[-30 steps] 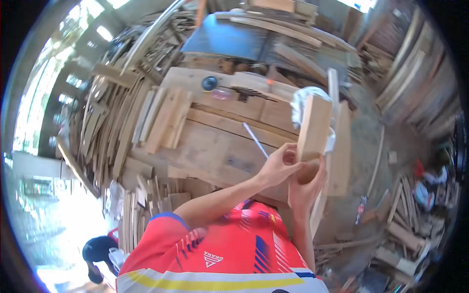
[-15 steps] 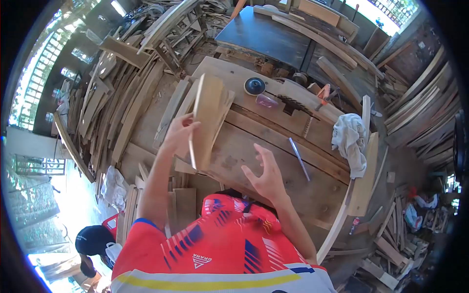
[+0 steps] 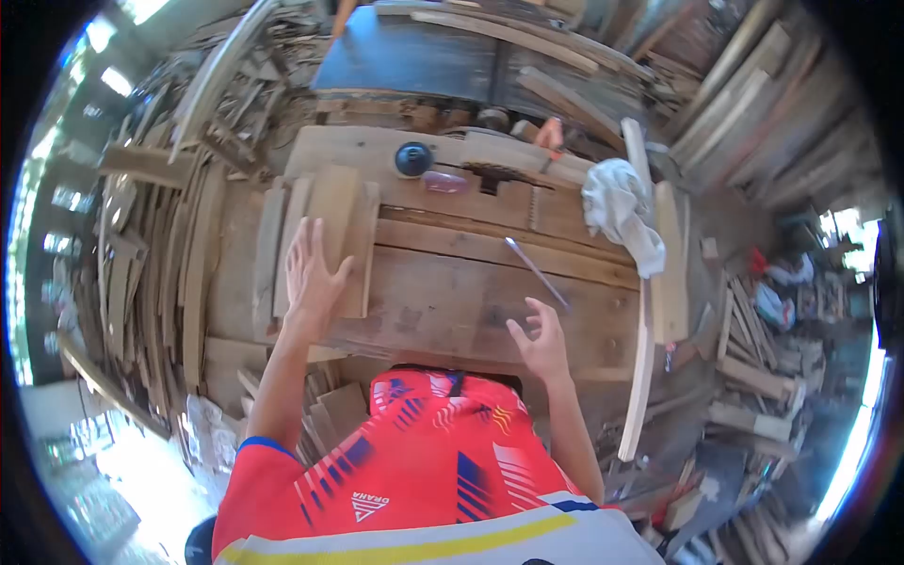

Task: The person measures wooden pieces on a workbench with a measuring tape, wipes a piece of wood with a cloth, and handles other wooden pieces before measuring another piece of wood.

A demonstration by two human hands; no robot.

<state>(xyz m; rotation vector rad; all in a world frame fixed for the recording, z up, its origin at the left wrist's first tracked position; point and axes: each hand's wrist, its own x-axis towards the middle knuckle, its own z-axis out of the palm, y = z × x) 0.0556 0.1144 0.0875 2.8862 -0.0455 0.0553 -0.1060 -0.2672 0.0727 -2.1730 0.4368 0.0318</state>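
Note:
My left hand [image 3: 313,275] lies with spread fingers on or just over a flat wooden board [image 3: 337,212], on the left part of the workbench [image 3: 433,306]. Other boards lie beneath and beside that one. My right hand [image 3: 540,341] hovers above the bench near its front edge, fingers apart and holding nothing. A thin whitish stick or pen [image 3: 535,270] lies on the bench just beyond it. Farther back are a round dark disc [image 3: 413,159] and a pinkish translucent object [image 3: 444,182].
A crumpled white cloth [image 3: 621,212] hangs over the bench's right side, beside a long narrow strip [image 3: 638,367]. An orange-handled tool [image 3: 549,137] sits at the back. Wood is stacked at left [image 3: 200,273] and right; a dark-topped table [image 3: 405,56] stands behind.
The board first held by both hands at the right went to the left hand, and now lies flat on the left boards. The left hand has opened; the right hand stays empty since half a second ago.

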